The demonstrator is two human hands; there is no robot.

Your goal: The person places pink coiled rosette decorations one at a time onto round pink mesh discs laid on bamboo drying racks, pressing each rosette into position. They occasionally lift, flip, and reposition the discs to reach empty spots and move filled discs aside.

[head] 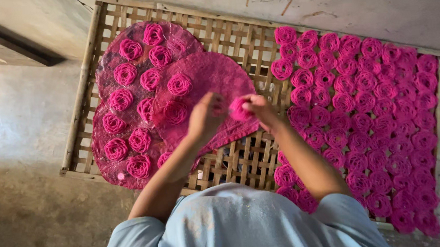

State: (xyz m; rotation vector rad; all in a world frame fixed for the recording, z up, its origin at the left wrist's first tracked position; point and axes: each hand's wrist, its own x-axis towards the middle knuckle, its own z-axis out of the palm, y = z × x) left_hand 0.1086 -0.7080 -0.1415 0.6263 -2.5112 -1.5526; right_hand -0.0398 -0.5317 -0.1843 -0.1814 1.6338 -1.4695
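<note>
Over a woven bamboo rack (pixel 224 40) on a concrete floor, your right hand (pixel 261 109) pinches a pink coiled rosette (pixel 239 108), left hand (pixel 205 117) closed beside it above the pink mat (pixel 211 75); likely light, soft, fragile—support its rim.

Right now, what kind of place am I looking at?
Probably a small home workshop for drying handmade food. A bamboo rack sits on a bare concrete floor, covered with pink coils, and both hands hold one coil.
</note>
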